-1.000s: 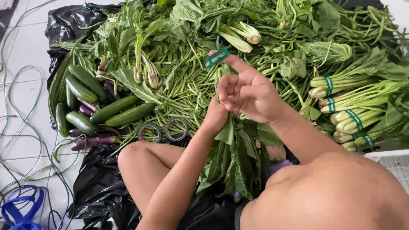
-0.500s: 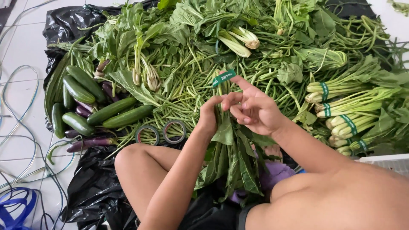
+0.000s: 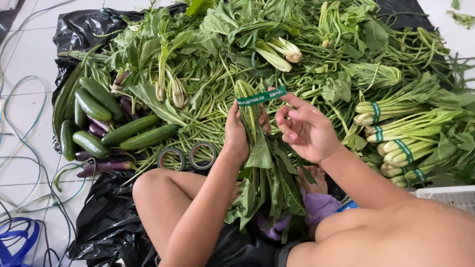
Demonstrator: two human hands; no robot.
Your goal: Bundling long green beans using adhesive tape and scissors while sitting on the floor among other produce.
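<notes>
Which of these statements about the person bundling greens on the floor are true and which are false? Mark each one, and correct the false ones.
1. The left hand grips a bunch of leafy greens by its stems. True.
2. The right hand holds a pair of scissors. False: it pinches a strip of green tape stretched across the stems.
3. Two tape rolls lie on the floor by the knee. True.
4. The cucumbers lie to the right of the hands. False: they lie to the left, beside purple eggplants.
5. The bundles already banded lie to the right. True.
</notes>
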